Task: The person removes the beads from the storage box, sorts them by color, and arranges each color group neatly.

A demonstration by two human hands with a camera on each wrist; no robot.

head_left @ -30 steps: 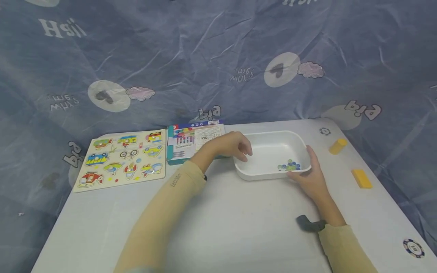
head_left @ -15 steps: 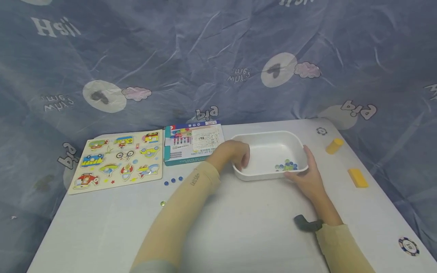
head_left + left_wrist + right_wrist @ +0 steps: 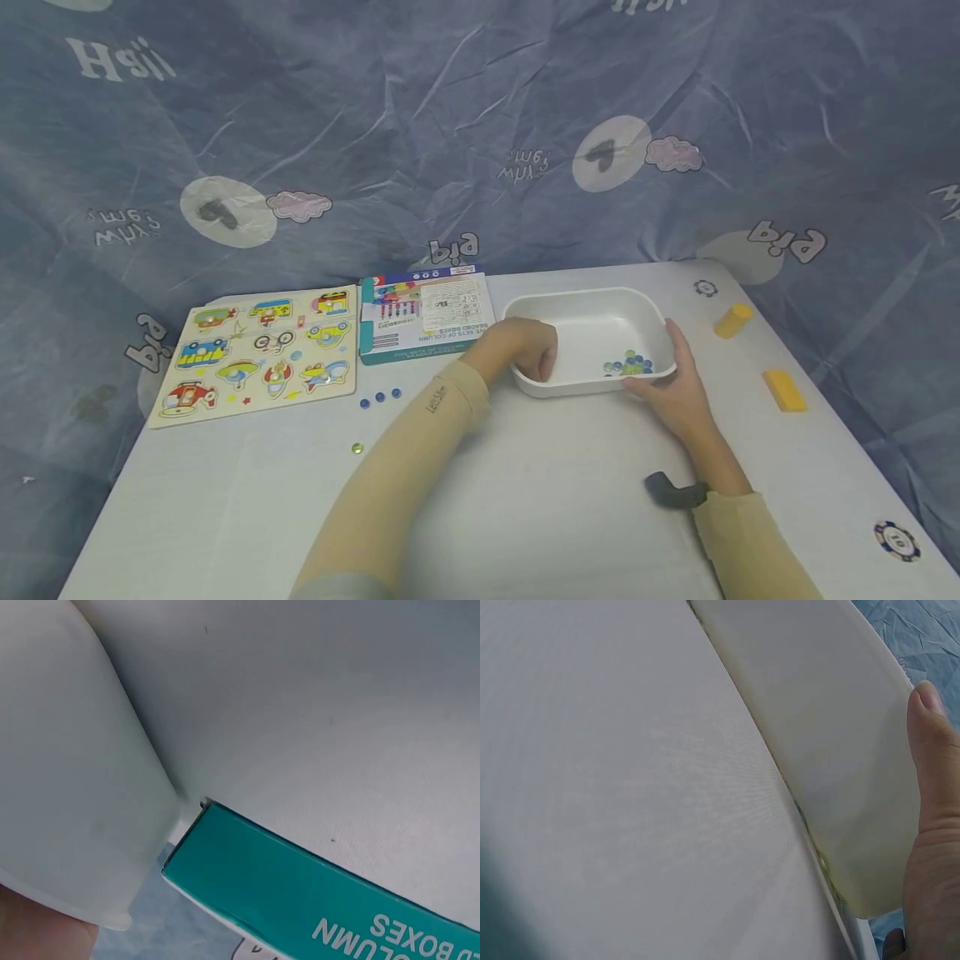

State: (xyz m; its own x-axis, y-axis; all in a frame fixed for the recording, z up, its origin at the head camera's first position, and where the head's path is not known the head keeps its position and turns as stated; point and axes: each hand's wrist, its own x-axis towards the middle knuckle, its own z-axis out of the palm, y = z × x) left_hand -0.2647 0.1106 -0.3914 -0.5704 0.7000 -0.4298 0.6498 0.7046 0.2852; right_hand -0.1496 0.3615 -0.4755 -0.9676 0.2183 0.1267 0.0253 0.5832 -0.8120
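Observation:
A white tray (image 3: pixel 573 387) with rounded corners sits at the back of the table. Small blue and green glass beads (image 3: pixel 630 364) cluster inside its front right corner. My left hand (image 3: pixel 534 343) reaches over the tray's left end, its fingers bent down inside; the fingertips are hidden, so whether they pinch anything does not show. My right hand (image 3: pixel 678 392) grips the tray's right end, thumb along the near side, also visible against the wall in the right wrist view. Left of the tray lie three blue beads (image 3: pixel 380 397) in a row and one green bead (image 3: pixel 357 448).
A teal-edged cardboard box (image 3: pixel 420 321) lies close to the tray's left side. Farther left is a wooden picture puzzle board (image 3: pixel 258 354). A yellow cylinder (image 3: pixel 733 320) and a yellow block (image 3: pixel 785 391) stand to the right. A blue printed cloth (image 3: pixel 420 150) hangs behind.
My left hand has lowered its fingers deeper into the tray and shifted slightly right. The arm's shift uncovers the loose beads on the table. My right hand keeps its grip.

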